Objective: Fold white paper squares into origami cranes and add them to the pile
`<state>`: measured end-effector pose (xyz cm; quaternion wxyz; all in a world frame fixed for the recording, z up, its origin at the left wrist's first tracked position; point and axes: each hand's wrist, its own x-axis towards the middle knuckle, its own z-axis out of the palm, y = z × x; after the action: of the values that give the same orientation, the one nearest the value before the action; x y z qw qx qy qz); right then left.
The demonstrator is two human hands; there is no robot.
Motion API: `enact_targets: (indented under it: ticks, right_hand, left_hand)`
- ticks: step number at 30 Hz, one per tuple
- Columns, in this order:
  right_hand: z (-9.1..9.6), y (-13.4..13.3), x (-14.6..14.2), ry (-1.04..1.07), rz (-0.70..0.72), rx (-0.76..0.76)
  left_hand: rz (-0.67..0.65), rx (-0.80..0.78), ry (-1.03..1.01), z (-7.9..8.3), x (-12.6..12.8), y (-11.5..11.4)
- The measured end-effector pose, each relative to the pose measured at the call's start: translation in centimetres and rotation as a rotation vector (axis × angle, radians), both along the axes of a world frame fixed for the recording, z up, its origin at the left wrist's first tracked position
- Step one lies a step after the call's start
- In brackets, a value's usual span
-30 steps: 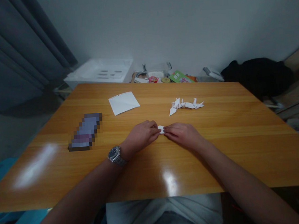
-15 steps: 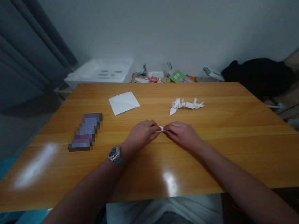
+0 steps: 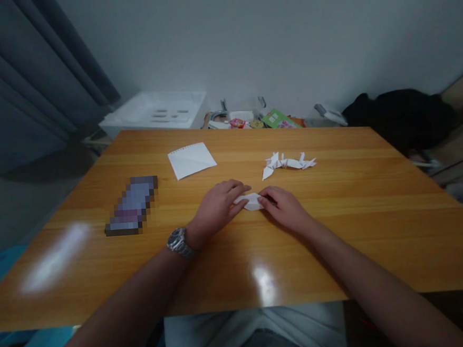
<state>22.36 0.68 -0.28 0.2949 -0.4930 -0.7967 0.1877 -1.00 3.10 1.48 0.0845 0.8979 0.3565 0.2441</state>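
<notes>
Low over the wooden table [image 3: 207,281], directly between the two hands and in front of the torso: a small folded white paper [image 3: 253,201], long axis running left to right, roughly in line with the gap from one hand to the other and across the line of sight. At its left end, the left hand [image 3: 220,203], back uppermost, thumb on the near side and fingers stretched loosely past the far edge; cannot tell from this view whether pinching or merely steadying. At its right end, the right hand [image 3: 287,204], gripping, with thumb laid on the paper and fingers curled in behind. Neither hand clearly nearer, both in contact at opposite ends, with the pale middle stretch left uncovered. Too small to read in detail, the creases. Beyond the hands and a little to the right, closer to the right hand, a jagged folded-paper figure [image 3: 292,163], also lying lengthwise left to right, well clear of the fingers. Beyond the left hand, a flat white sheet with a perforated edge [image 3: 192,160]. Farther left, well apart from both hands, a pixelated phone-like device [image 3: 132,204]. On the left wrist, a metal-banded watch [image 3: 177,240].
</notes>
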Motion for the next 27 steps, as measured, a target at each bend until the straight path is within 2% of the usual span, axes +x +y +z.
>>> enact_targets:
  ticks: [4,7,11,17,22,27]
  right_hand:
    - [-0.4,0.4,0.1,-0.034,-0.009,0.022]
    - [-0.5,0.5,0.2,-0.046,-0.008,0.036]
    - [-0.7,0.5,0.3,-0.051,-0.009,0.064]
    - [-1.0,0.7,0.5,-0.032,0.025,0.100]
    - [-0.2,0.6,0.9,-0.088,0.166,0.179]
    - [0.2,0.3,1.3,-0.128,0.261,0.154]
  left_hand:
    - [0.021,0.042,0.037,0.3,0.0,-0.1]
    - [-0.037,0.038,0.094,0.5,0.1,-0.3]
    - [-0.095,0.020,0.165,0.4,0.3,-0.3]
    - [-0.095,-0.015,0.222,0.0,0.4,-0.3]
    - [-0.080,-0.049,0.240,0.0,0.5,-0.3]
    - [-0.068,-0.046,0.246,-0.1,0.5,-0.4]
